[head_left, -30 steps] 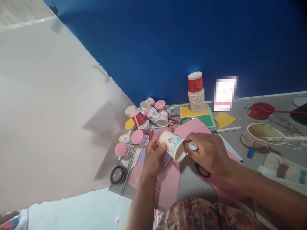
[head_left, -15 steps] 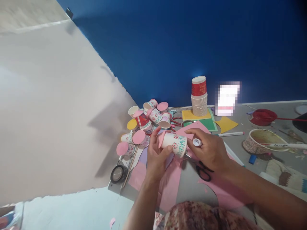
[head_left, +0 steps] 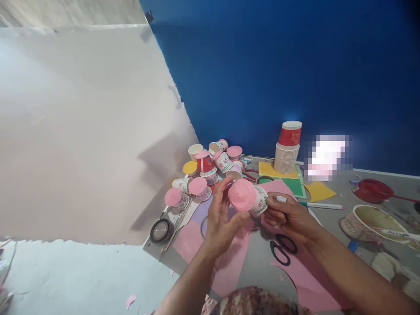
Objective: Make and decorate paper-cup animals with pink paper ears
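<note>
A white paper cup (head_left: 260,201) with green and red drawn patterns is held up above the table, its pink paper disc (head_left: 242,195) turned towards me. My left hand (head_left: 223,221) curves loosely around the disc, with the thumb at its lower edge and the fingers at its far side. At the cup's open end, my right hand (head_left: 288,214) pinches the rim. A white-ended pen (head_left: 281,199) is tucked in that same hand. Black-handled scissors (head_left: 282,250) lie just below, on pink paper (head_left: 229,262).
Several decorated cups (head_left: 203,164) are clustered at the back left. A tall cup stack (head_left: 287,153) stands on yellow and green paper. Black tape (head_left: 161,230) lies at the left edge; a woven bowl (head_left: 357,225) and a red dish (head_left: 374,191) are on the right.
The cup has turned so its pink disc faces me instead of its side. My right fingers have closed on its rim. The view has shifted, showing more of the scissors.
</note>
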Demonstrator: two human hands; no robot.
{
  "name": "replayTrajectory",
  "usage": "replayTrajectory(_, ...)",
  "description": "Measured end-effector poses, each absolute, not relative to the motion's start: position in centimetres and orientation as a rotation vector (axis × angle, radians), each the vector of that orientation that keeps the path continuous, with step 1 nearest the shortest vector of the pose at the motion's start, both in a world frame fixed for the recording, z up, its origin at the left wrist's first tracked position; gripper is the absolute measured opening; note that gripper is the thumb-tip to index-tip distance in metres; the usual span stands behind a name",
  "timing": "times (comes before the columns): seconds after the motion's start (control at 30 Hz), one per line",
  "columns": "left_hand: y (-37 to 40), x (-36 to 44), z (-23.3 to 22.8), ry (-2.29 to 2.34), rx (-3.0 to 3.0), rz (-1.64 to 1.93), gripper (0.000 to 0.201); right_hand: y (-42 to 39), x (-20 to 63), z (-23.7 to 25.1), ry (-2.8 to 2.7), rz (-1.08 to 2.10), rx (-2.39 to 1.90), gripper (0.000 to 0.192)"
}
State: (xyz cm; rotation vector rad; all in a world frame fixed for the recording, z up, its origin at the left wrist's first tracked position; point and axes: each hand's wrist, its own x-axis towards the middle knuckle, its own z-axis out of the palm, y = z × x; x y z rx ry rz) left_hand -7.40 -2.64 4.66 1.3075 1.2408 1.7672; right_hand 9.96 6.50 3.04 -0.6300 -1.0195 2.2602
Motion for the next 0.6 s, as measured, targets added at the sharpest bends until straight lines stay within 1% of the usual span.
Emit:
replayTrajectory(0.1, -2.6, -8.4, 5.3, 1.204, 1.318, 1.757, 0.055, 6.6, 9.9, 3.0, -1.023, 2.289, -0.617, 0.046)
replayTrajectory(0.17, -2.6, -8.7, 5.5, 1.219, 1.335, 1.726, 0.049, 6.7, 9.9, 2.9, -1.018, 2.317, -0.61, 0.046)
replayTrajectory(0.2, -2.5, -8.7, 5.5, 1.201, 1.308, 1.717, 0.05, 6.7, 9.9, 2.8, -1.014, 2.33, -0.609, 0.047)
replayTrajectory(0.37, -2.3, -8.8, 4.7, 0.986, 1.0, 1.65, 0.065, 6.9, 9.9, 2.3, -0.99, 2.376, -0.62, 0.046)
replayTrajectory(0.5, -2.5, -9.3, 4.4, 0.898, 1.092, 1.576, 0.087, 7.3, 9.9, 1.8, -0.961, 2.398, -0.639, 0.046)
replayTrajectory(0.6, -2.7, -9.6, 4.6, 0.954, 1.208, 1.484, 0.099, 7.3, 9.8, 1.5, -0.955, 2.41, -0.658, 0.048)
